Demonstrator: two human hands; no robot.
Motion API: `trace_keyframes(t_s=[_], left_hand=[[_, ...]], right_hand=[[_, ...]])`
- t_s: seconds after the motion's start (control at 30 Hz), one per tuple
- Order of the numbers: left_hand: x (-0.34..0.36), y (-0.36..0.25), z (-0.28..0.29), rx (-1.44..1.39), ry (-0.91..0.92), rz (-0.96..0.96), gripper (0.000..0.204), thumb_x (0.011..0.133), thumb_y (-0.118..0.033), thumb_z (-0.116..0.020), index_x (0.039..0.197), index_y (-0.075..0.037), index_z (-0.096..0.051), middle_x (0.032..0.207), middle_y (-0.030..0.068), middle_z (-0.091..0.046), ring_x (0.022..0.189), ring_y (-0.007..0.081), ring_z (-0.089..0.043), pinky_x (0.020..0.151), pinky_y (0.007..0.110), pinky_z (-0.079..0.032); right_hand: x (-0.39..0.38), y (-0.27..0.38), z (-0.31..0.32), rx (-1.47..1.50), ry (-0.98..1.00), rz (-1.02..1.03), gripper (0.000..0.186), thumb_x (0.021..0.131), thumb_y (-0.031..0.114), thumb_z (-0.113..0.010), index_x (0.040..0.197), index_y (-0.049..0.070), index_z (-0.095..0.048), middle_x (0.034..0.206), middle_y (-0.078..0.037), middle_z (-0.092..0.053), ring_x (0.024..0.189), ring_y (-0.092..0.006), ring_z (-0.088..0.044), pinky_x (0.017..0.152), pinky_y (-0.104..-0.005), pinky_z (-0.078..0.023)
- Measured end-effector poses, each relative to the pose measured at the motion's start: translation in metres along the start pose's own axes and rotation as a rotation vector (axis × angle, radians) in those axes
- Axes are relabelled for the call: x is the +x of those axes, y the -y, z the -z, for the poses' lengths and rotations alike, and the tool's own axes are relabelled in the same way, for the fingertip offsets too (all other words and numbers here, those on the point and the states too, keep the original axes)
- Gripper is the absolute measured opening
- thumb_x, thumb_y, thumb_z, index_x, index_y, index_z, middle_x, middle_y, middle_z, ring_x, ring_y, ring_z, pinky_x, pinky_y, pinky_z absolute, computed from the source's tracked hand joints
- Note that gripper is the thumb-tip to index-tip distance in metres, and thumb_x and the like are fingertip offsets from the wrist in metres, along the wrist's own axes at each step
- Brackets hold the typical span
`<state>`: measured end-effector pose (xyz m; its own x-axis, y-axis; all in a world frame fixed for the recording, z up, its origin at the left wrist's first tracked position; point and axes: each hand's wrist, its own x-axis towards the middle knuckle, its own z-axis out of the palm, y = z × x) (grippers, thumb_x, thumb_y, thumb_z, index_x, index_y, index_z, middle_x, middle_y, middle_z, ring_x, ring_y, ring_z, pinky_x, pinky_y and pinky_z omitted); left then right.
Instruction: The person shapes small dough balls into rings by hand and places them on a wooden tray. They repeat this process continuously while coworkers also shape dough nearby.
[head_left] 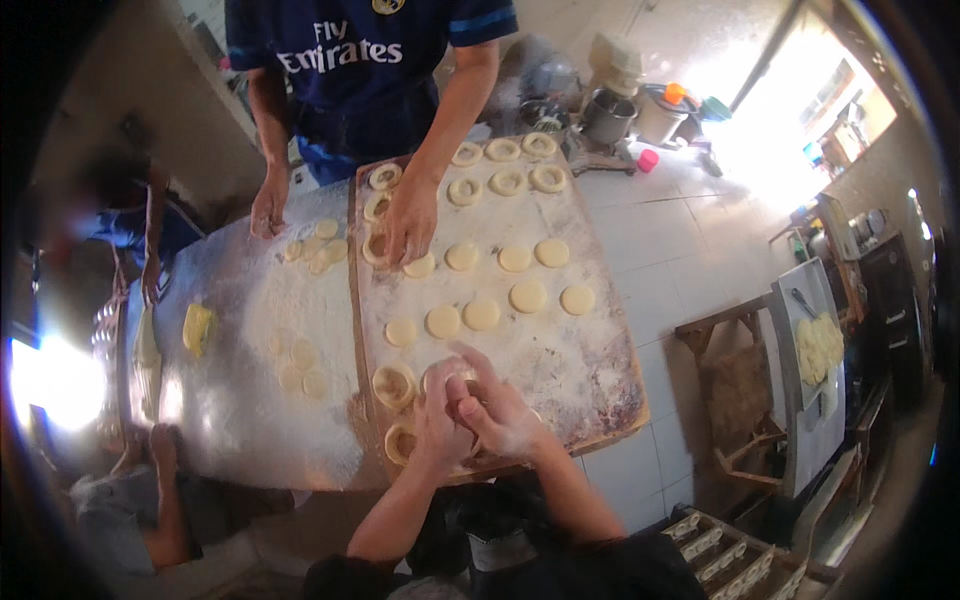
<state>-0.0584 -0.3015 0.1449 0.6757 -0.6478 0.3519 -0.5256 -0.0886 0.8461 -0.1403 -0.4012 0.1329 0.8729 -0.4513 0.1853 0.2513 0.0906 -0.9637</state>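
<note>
A floured wooden board lies on the metal table and carries several flat dough discs and ring-shaped dough pieces. My left hand and my right hand are pressed together over one dough piece at the board's near edge, fingers closed on it. Two shaped rings, one and another, lie just left of my hands. Opposite me a person in a dark blue shirt presses a hand on a disc at the board's far left.
The floured metal table holds more discs and a yellow block. Pots and containers stand at the far end. A tray of dough rests on a wooden stand at the right. Other people sit at the left.
</note>
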Motion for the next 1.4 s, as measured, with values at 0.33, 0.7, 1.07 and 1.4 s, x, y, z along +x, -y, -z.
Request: trace_keyframes(t_s=[0.33, 0.7, 1.07, 1.4], left_hand=[[0.022, -0.018, -0.038, -0.01, 0.048, 0.223, 0.038, 0.102, -0.017, -0.046, 0.134, 0.0, -0.035, 0.116, 0.0303, -0.057, 0.095, 0.0465, -0.062, 0.074, 0.049, -0.051], [0.046, 0.005, -0.028, 0.671, 0.235, 0.255, 0.078, 0.088, -0.029, -0.069, 0.15, -0.008, -0.027, 0.125, 0.0231, -0.045, 0.117, 0.0406, -0.046, 0.102, 0.05, -0.032], [0.006, 0.018, 0.032, 0.378, 0.083, 0.301, 0.068, 0.086, -0.024, -0.069, 0.145, -0.012, -0.036, 0.121, 0.024, -0.048, 0.116, 0.0434, -0.049, 0.098, 0.053, -0.039], [-0.072, 0.139, 0.206, 0.225, -0.199, 0.766, 0.048, 0.09, -0.013, -0.058, 0.135, -0.001, -0.046, 0.099, 0.0259, -0.065, 0.093, 0.0452, -0.063, 0.083, 0.051, -0.049]], right_hand=[[0.01, 0.015, 0.045, 0.024, -0.083, -0.187, 0.053, 0.101, 0.031, -0.044, 0.146, 0.006, -0.031, 0.072, -0.001, -0.05, 0.066, -0.0107, -0.048, 0.061, -0.0272, -0.04], [0.025, 0.006, 0.065, -1.169, -0.099, -0.425, 0.075, 0.086, 0.034, -0.066, 0.149, 0.013, -0.032, 0.11, -0.02, -0.06, 0.103, -0.0378, -0.06, 0.088, -0.0545, -0.042], [0.03, 0.008, -0.001, -1.308, -0.038, -0.188, 0.069, 0.081, 0.03, -0.071, 0.142, 0.013, -0.043, 0.113, -0.02, -0.057, 0.106, -0.0394, -0.056, 0.088, -0.0542, -0.042], [0.112, -0.128, -0.223, -1.33, 0.302, 0.11, 0.023, 0.084, 0.019, -0.064, 0.098, 0.001, -0.058, 0.096, -0.022, -0.06, 0.092, -0.0411, -0.06, 0.079, -0.0479, -0.05]])
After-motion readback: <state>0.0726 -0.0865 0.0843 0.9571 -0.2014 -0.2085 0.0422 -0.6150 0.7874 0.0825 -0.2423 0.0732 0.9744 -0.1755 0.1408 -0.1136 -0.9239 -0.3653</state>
